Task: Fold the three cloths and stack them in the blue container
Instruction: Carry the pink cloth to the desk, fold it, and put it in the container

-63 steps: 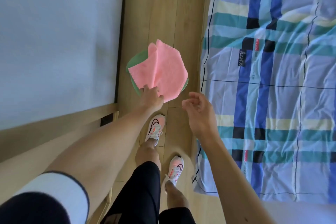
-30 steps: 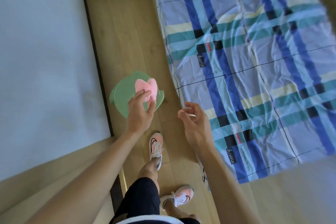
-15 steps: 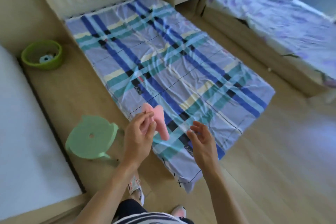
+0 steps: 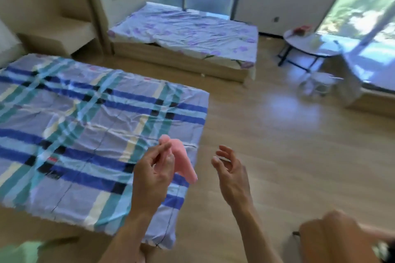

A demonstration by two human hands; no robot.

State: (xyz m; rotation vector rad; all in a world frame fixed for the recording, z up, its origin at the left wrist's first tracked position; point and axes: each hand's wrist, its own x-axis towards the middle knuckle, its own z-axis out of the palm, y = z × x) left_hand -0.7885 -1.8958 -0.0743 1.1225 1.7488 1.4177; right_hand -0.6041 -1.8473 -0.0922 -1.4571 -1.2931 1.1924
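The person is holding a small, soft pink cloth [image 4: 184, 161] up in the air in front of them, pinched in the left hand [image 4: 154, 174]. The thumb and fingers [image 4: 164, 149] of that hand are closing on the upper part of the cloth, and the rest of it is hanging down to the right in a bunched, narrow fold. The cloth is hovering above the near corner of a wrinkled checked bedsheet in blue, teal, pale yellow and lilac [image 4: 85, 126], which is lying spread flat over the light wooden floor [image 4: 267, 145].

The right hand [image 4: 232, 172] is hanging loose and empty just beside the cloth, fingers curled and spread, palm turned toward the left hand, touching nothing.

Further back, a low wooden bed covered with a pale floral sheet [image 4: 186, 34] is sitting against tall glass doors. Off to the right, a small round table with a white top and dark legs [image 4: 310, 46] is standing near a bright window, with something red on it that is too blurred to make out. At the lower left edge, a pale green shape [image 4: 23, 252] is peeking in, cut off and blurred. At the lower right, a blurred skin-toned shape [image 4: 333, 241] is filling the corner; I cannot tell which part of the person it is.
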